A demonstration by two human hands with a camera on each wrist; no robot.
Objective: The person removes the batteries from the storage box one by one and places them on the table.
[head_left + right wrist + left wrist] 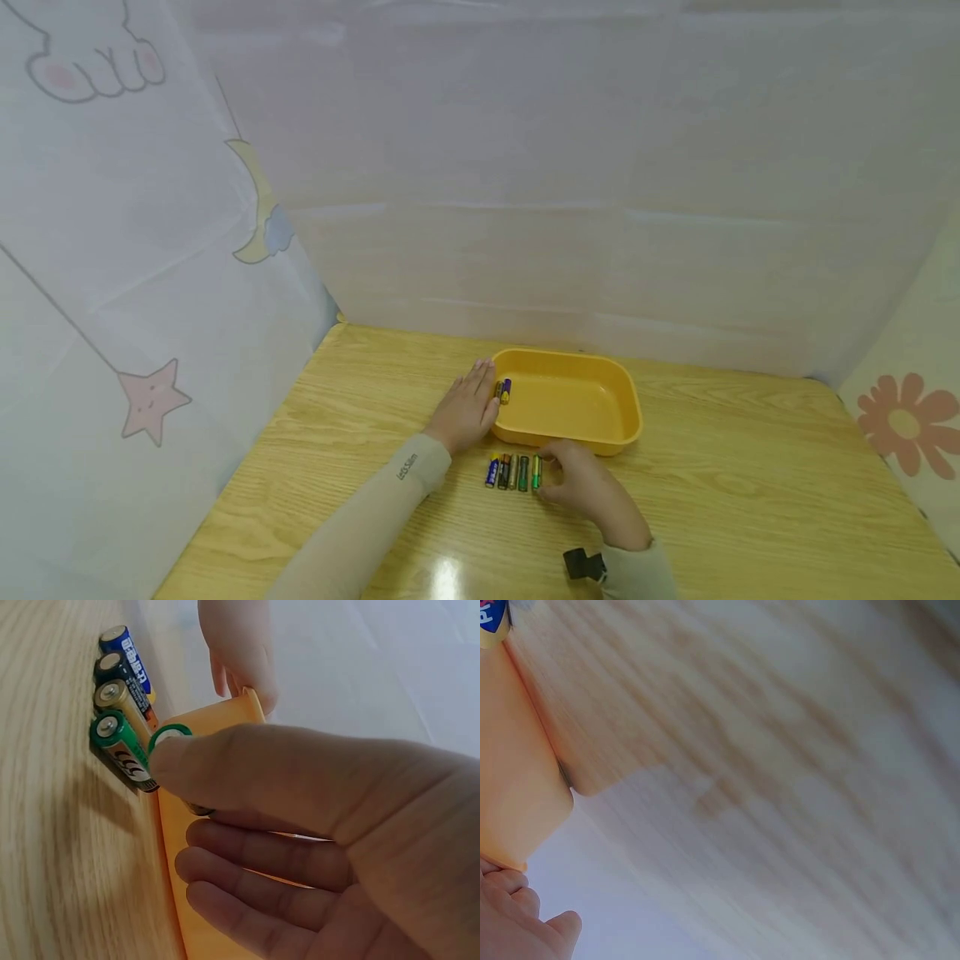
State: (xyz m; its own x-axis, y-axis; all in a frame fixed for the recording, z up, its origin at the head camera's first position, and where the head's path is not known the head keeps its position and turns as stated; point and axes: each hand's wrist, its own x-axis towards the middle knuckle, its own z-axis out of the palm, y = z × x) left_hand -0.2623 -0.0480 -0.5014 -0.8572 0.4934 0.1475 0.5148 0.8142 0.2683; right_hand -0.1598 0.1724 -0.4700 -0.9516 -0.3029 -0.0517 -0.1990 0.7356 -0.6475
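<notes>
My right hand (581, 483) pinches a green-and-gold battery (537, 472) between thumb and fingers, at the right end of a short row. In the right wrist view the thumb covers most of that battery, leaving its green-ringed end. Beside it lie a dark green battery (124, 750), a gold battery (120, 705), a black battery (120, 671) and a blue battery (126, 656). My left hand (467, 406) rests with straight fingers along the left rim of a yellow tray (592, 442). Inside, against that side, are a purple-and-yellow battery (506, 392) and a brownish one.
The tray stands on a wood-grain table (735, 475), just behind the battery row. A pale wall covering (510, 167) rises at the table's back edge, and printed sheets hang at both sides. A black wrist device (583, 564) sits by the right sleeve.
</notes>
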